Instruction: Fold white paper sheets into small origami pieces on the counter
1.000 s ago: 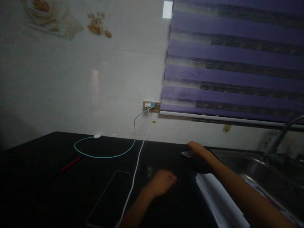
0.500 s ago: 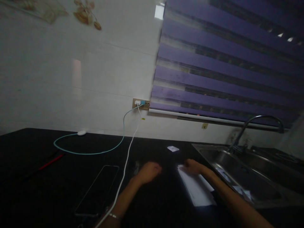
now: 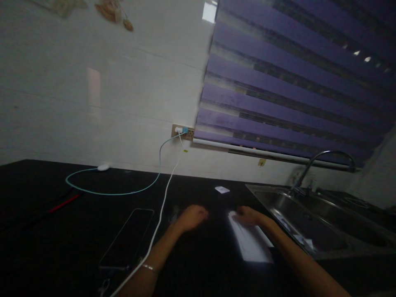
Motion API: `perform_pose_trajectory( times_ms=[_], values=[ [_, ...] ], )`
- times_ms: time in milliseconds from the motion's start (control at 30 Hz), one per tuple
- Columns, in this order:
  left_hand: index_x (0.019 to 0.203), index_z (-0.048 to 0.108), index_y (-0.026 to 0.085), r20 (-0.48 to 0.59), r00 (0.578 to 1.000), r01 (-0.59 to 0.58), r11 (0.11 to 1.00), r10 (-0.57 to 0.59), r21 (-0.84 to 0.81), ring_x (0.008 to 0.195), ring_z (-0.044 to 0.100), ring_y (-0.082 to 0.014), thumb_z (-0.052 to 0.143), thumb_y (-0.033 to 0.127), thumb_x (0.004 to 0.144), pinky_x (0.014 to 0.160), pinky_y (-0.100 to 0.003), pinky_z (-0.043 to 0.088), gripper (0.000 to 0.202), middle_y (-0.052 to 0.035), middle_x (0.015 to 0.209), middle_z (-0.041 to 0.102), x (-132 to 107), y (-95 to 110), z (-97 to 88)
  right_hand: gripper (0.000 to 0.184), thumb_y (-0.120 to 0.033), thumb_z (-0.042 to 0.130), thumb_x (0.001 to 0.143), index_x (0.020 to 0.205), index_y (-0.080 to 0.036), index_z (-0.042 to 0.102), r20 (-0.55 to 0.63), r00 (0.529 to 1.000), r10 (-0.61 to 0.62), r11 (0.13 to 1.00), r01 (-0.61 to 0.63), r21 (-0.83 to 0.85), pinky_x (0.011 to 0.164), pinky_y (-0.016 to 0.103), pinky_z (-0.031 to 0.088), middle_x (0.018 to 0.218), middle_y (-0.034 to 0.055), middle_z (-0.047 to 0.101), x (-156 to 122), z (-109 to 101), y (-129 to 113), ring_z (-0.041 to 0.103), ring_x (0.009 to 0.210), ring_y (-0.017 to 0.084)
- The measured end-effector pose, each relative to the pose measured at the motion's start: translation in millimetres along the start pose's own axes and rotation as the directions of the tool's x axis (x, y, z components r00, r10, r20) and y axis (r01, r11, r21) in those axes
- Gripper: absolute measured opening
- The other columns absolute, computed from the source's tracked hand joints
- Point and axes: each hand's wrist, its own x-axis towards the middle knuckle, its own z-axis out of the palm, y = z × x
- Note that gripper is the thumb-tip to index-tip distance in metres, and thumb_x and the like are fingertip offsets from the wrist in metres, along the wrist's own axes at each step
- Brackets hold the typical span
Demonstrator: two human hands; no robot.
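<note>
My left hand (image 3: 193, 217) is over the dark counter, its fingers curled closed; anything inside them is hidden. A small clear, shiny piece (image 3: 175, 214), too dim to name, lies just left of it. On the other side, my right hand (image 3: 247, 215) has its fingers closed at the far end of some white paper sheets (image 3: 252, 243), which lie on the counter. The fingertips are blurred in the poor light. Beyond both hands is a small white paper piece (image 3: 222, 189). A phone (image 3: 128, 239) lies left of my left forearm.
A white cable (image 3: 161, 214) runs from the wall socket (image 3: 190, 133) across my left forearm. The teal cable (image 3: 114, 194) loops to a white disc (image 3: 103, 167). At right is a steel sink (image 3: 321, 235) with a curved tap (image 3: 331, 152). A red strip (image 3: 64, 203) lies at left.
The camera view has shifted slightly, so the counter things appear a little higher and most sit further left. Both hands keep nearly the same place and closed shape.
</note>
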Motion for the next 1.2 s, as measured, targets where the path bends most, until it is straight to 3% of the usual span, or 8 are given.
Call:
perform_pose_trajectory(
  times_ms=[267,433,733,833,967,1067,1133,1200],
  values=[
    [0.081,0.070,0.016,-0.008,1.000,0.009,1.000,-0.009,0.013,0.070,0.059,-0.0153,0.037,0.045,0.091,0.062,-0.023,0.037,0.045,-0.0046,0.079,0.069,2.7,-3.0,2.2,0.019,-0.023,0.056,0.080,0.088,-0.012,0.068,-0.016,0.991,-0.136,0.985,0.134,-0.113,0.067,0.024,0.043,0.089,0.0124,0.070,-32.2,-14.4,-10.0,0.063,0.080,0.021],
    [0.078,0.069,0.015,-0.024,1.000,0.005,1.000,-0.006,-0.023,0.069,0.060,-0.0161,0.034,0.051,0.091,0.060,-0.023,0.036,0.051,-0.0051,0.076,0.068,3.4,-5.6,4.0,0.020,-0.014,0.049,0.082,0.078,-0.011,0.068,-0.062,0.987,-0.150,0.978,0.139,-0.156,0.063,0.025,0.041,0.082,0.0131,0.068,-41.2,-11.4,-13.5,0.062,0.071,0.019],
    [0.078,0.069,0.016,-0.014,1.000,0.015,0.999,-0.016,-0.043,0.067,0.058,-0.0167,0.033,0.055,0.090,0.059,-0.024,0.035,0.055,-0.0049,0.075,0.067,2.3,-4.2,2.7,0.035,-0.043,0.052,0.084,0.072,-0.013,0.065,-0.264,0.952,-0.157,0.987,0.142,-0.075,0.058,0.025,0.037,0.072,0.0061,0.063,-52.7,-12.2,-9.0,0.053,0.065,0.016],
    [0.079,0.068,0.016,-0.003,1.000,0.030,0.998,-0.030,-0.051,0.066,0.057,-0.0164,0.031,0.058,0.090,0.060,-0.025,0.035,0.057,-0.0042,0.072,0.065,2.2,-3.2,2.7,0.041,-0.044,0.044,0.089,0.069,-0.014,0.063,-0.275,0.946,-0.172,0.985,0.170,-0.031,0.055,0.025,0.034,0.064,0.0046,0.060,-57.3,-28.3,-7.7,0.049,0.057,0.014],
    [0.083,0.066,0.016,-0.038,0.998,0.048,0.989,-0.054,-0.136,0.065,0.054,-0.0154,0.030,0.062,0.089,0.063,-0.025,0.036,0.059,-0.0024,0.072,0.061,2.2,-2.7,3.9,0.039,-0.044,0.043,0.090,0.070,-0.015,0.060,-0.413,0.889,-0.198,0.974,0.226,0.021,0.055,0.025,0.033,0.065,0.0043,0.059,-65.5,-71.3,-20.1,0.049,0.058,0.015],
    [0.100,0.060,0.016,-0.035,0.995,0.074,0.924,-0.094,-0.376,0.055,0.048,-0.0122,0.024,0.067,0.087,0.056,-0.024,0.036,0.064,0.0008,0.067,0.056,6.4,-6.7,5.7,0.038,-0.048,0.043,0.089,0.078,-0.016,0.060,-0.550,0.813,-0.192,0.910,0.357,0.210,0.058,0.024,0.037,0.069,0.0037,0.060,-66.9,-98.3,-48.7,0.050,0.063,0.015],
    [0.111,0.055,0.016,0.004,0.988,0.130,0.817,-0.154,-0.562,0.048,0.044,-0.0103,0.014,0.071,0.085,0.051,-0.023,0.034,0.073,0.0000,0.071,0.057,11.4,-10.7,4.7,0.038,-0.050,0.042,0.090,0.087,-0.016,0.060,-0.603,0.779,-0.171,0.787,0.476,0.392,0.058,0.023,0.040,0.076,0.0039,0.061,-60.5,-101.6,-73.3,0.053,0.068,0.016],
    [0.116,0.052,0.015,0.073,0.969,0.218,0.678,-0.236,-0.702,0.050,0.049,-0.0120,0.005,0.077,0.080,0.049,-0.024,0.033,0.087,-0.0049,0.079,0.061,15.8,-14.0,0.3,0.039,-0.050,0.041,0.090,0.097,-0.017,0.058,-0.595,0.786,-0.167,0.641,0.545,0.540,0.055,0.023,0.041,0.076,0.0026,0.061,-46.3,-91.4,-96.5,0.053,0.064,0.015]
  ],
)
